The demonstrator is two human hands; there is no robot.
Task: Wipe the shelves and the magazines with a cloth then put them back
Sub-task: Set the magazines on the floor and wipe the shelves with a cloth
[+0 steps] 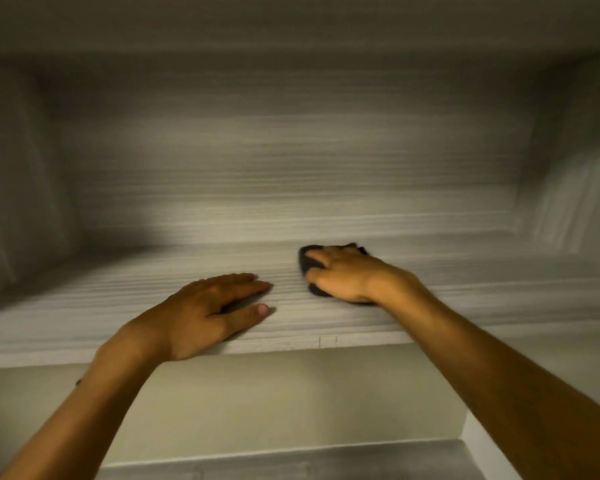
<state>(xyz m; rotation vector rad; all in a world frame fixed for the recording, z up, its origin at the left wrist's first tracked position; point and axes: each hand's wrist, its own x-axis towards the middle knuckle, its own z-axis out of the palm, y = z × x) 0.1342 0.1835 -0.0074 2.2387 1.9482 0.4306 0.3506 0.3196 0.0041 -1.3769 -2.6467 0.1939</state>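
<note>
While both arms reached into the open cabinet, the right hand (343, 273) pressed a dark cloth (307, 263) down on the shelf (118, 306). The fingers (321, 255) of this hand were bent over the cloth and held it against the wood, so only the dark edges showed, at the left side and behind the hand. The cloth lay a little right of the middle of the shelf, nearer to the back wall (291, 168) than to the front edge. This hand was a bit blurred, so I cannot tell how tightly it gripped.

The left hand (208, 315) rested flat on the shelf near the front edge, with the heel of the palm at the edge itself. Its fingers (243, 284) were straight and close together, pointing to the right, and the thumb was spread apart from them; it held nothing. The two hands were near each other but not touching.

The shelf was of light grey wood with fine lines running left to right, as was the back wall. No magazines were on this shelf. Below it a pale wall showed, and at the bottom of the view the front of a lower shelf (291, 459) appeared.
</note>
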